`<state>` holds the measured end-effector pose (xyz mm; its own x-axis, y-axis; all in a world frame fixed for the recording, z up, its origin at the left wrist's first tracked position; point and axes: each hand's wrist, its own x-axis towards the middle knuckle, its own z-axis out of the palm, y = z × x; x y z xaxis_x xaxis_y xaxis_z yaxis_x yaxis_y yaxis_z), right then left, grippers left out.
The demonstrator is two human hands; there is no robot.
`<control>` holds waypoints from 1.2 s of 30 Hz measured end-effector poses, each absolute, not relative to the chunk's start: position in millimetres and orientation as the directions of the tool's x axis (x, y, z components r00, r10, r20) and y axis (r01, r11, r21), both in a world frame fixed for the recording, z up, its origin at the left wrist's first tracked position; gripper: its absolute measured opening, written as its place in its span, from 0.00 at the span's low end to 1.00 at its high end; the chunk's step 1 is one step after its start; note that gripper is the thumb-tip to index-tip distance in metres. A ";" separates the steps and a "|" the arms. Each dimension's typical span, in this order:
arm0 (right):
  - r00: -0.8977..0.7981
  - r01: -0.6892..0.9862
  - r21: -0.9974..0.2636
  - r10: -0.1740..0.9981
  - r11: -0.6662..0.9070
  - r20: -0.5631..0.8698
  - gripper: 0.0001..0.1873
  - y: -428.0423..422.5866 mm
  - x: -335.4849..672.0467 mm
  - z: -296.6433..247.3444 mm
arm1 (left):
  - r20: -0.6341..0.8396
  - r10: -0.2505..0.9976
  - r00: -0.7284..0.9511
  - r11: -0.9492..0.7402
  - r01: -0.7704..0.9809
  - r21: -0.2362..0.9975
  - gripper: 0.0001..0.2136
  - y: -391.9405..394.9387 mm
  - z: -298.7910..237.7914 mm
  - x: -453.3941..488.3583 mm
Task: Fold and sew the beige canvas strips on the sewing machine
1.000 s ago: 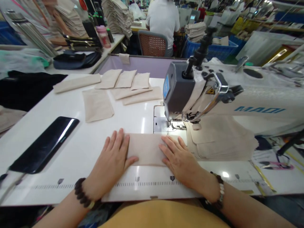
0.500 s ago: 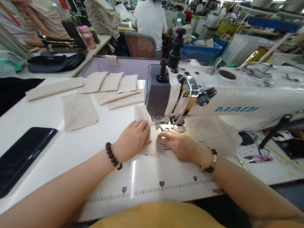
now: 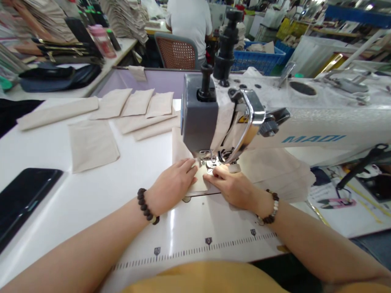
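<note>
A beige fabric piece (image 3: 198, 184) lies under the presser foot (image 3: 212, 162) of a white and grey sewing machine (image 3: 200, 114). My left hand (image 3: 174, 181) rests flat on the fabric's left side, fingers stretched out toward the needle area. At the right edge of the same piece, my right hand (image 3: 238, 188) is closed, with its thumb and bent index finger at the cloth close to the presser foot. The lower fingers of my right hand are partly hidden. More beige fabric (image 3: 275, 173) lies beneath the machine arm, to the right of my right hand.
Several folded beige pieces (image 3: 137, 102) lie at the table's back left, with a single piece (image 3: 93, 144) in front. A black phone (image 3: 27, 203) lies at left. Pink-handled thread snips (image 3: 337, 203) are at right. Beyond sits a person (image 3: 189, 24) near a blue basket (image 3: 258, 61).
The fabric piece has moved away from me under the presser foot, so less shows on the near side. My left hand has moved slightly with it. The camera view has shifted a little.
</note>
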<state>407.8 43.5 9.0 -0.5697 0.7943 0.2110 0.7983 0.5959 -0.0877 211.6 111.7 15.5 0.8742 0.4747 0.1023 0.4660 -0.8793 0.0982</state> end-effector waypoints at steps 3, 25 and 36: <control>-0.566 0.807 -0.067 0.800 0.587 0.197 0.16 44.1 407.5 8.1 | 0.114 0.470 0.875 -0.881 0.458 0.115 0.06 114.2 14.5 211.4; -0.627 0.751 -0.070 0.742 0.657 0.236 0.14 43.5 408.8 6.3 | 0.093 0.328 0.940 -0.938 0.312 0.149 0.07 114.0 19.5 207.5; -0.542 0.816 -0.080 0.805 0.573 0.243 0.15 46.5 404.5 8.6 | 0.134 0.344 0.930 -0.923 0.308 0.229 0.10 119.1 10.5 208.8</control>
<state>404.5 46.5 8.6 -0.5416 0.8047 0.2433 0.8156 0.5731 -0.0799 208.8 119.1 10.5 0.9295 0.3436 0.1340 0.3084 -0.9233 0.2288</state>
